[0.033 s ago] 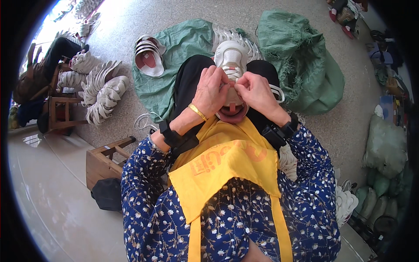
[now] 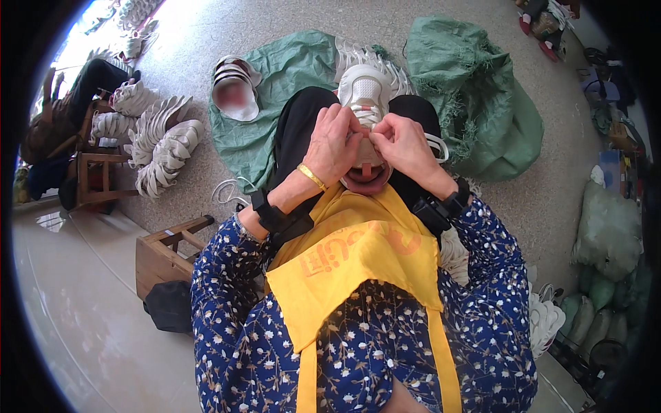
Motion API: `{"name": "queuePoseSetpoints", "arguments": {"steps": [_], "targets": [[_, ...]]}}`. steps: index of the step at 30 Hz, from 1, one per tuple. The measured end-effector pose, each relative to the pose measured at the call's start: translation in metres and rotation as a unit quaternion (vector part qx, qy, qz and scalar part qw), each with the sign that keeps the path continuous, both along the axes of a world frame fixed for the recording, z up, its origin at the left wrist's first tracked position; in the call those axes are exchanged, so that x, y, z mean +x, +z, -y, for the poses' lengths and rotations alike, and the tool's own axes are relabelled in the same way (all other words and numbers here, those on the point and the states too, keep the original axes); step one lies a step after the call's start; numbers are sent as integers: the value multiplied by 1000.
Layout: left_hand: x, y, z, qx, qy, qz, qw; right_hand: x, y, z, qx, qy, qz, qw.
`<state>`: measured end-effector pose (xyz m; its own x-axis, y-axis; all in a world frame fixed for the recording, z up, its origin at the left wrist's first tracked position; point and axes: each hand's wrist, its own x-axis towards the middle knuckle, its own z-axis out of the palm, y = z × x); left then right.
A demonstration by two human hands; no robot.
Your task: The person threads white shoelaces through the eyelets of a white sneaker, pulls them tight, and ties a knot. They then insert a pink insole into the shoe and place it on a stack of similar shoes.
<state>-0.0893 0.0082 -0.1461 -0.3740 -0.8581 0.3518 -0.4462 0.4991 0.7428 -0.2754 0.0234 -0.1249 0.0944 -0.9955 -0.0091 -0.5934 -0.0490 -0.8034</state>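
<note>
A white sneaker [image 2: 363, 88] rests between my knees, toe pointing away from me and its pink-lined opening toward me. White shoelace [image 2: 370, 114] crosses the lower part of its tongue. My left hand [image 2: 334, 143] is closed in a pinch at the left lace edge, a gold bracelet on its wrist. Opposite it, my right hand [image 2: 407, 148] pinches at the right lace edge, fingertips close to the left ones. Both appear to grip the lace, though the fingers mostly hide it. A white loop [image 2: 438, 146] sticks out beside my right hand.
Stacked shoe uppers [image 2: 235, 93] sit on a green sheet [image 2: 296, 62] at the left. A green sack [image 2: 475, 96] lies to the right. Rows of white shoes [image 2: 169, 155] and a wooden stool [image 2: 162, 258] stand farther left. Bags [image 2: 606, 224] line the right wall.
</note>
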Motion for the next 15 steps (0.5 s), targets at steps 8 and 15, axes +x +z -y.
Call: {"name": "queuePoseSetpoints", "arguments": {"steps": [8,15], "targets": [[-1,1,4,-13,6,3,1000,-6,16,-3,75,-3,58,995],[38,16,14,118,31,-27,992,-30,44,-1,75,75,-9,994]]}}
